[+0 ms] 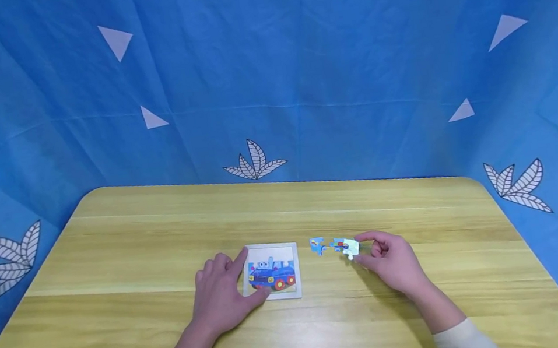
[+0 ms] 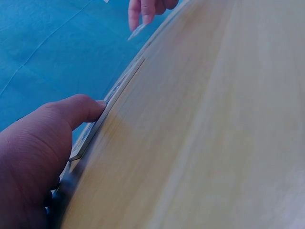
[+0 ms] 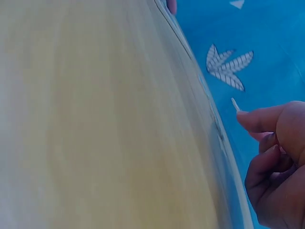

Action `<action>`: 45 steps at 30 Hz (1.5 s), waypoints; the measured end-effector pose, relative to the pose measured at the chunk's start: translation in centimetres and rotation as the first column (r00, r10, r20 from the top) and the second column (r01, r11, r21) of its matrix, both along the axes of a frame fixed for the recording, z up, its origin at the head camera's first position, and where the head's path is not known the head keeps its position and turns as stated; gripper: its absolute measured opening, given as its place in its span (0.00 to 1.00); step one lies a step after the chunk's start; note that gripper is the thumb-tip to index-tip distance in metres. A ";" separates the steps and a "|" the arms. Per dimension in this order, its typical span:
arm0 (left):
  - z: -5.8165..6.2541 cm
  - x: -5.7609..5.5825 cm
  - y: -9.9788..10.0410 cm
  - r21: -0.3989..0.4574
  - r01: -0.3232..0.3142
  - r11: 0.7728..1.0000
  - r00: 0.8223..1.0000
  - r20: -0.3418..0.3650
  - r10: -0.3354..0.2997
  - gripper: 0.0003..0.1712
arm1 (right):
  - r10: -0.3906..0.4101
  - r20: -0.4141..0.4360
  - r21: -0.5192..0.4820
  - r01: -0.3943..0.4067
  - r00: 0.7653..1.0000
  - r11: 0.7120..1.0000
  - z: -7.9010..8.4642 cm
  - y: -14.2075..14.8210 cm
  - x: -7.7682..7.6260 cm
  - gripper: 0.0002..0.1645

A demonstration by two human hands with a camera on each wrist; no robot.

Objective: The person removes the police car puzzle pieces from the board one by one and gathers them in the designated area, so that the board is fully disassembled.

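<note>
Head view | pale puzzle piece [image 1: 351, 248] is pinched by right hand [image 1: 393, 258] | puzzle frame [image 1: 297, 270] is steadied by spread left hand [image 1: 224, 294] | frame is best kept unshifted

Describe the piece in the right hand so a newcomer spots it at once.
On the wooden table, find the square framed puzzle. To its right, just past the colourful loose pieces, the right hand pinches a pale puzzle piece. It is the one held up off the table, mostly whitish, unlike its more colourful neighbours.
</note>
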State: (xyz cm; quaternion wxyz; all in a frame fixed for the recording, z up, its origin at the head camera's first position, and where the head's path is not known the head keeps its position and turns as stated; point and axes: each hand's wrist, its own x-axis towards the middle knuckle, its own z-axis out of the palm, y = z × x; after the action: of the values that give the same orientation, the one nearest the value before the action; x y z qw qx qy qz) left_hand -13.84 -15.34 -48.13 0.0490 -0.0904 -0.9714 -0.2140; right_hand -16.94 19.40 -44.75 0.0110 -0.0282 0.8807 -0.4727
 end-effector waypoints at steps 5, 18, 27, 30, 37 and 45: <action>0.0 0.0 0.0 -0.005 -0.006 1.000 1.000 0.005 0.006 0.56 | -0.013 0.024 0.015 0.012 1.000 1.000 0.0 1.6 -0.4 0.21; 0.2 0.1 0.0 -0.005 -0.006 1.000 1.000 0.014 0.006 0.56 | 0.048 0.061 0.109 -0.055 0.997 0.992 -0.6 3.7 -1.8 0.20; 0.3 0.1 0.0 0.000 -0.008 1.000 1.000 0.017 0.008 0.56 | 0.046 0.099 0.105 -0.057 0.994 0.993 -0.8 3.7 -2.1 0.20; 0.3 0.1 0.0 0.001 -0.008 1.000 1.000 0.017 0.008 0.55 | 0.037 0.093 0.120 -0.048 0.995 0.992 -0.8 3.6 -2.1 0.20; 0.3 0.2 0.0 -0.002 -0.009 1.000 1.000 0.014 0.009 0.55 | 0.011 0.109 0.133 -0.025 0.994 0.991 -0.8 3.5 -2.0 0.22; 0.2 0.2 0.1 -0.010 -0.011 1.000 1.000 0.023 0.011 0.56 | -0.001 0.099 0.129 -0.012 0.995 0.992 -0.9 3.6 -1.9 0.24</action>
State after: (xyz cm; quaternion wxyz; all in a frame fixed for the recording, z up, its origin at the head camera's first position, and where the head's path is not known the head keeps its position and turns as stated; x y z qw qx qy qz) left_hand -13.69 -15.26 -47.90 0.0384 -0.0828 -0.9734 -0.2100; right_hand -18.81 22.95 -45.61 0.0577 -0.0064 0.9077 -0.4155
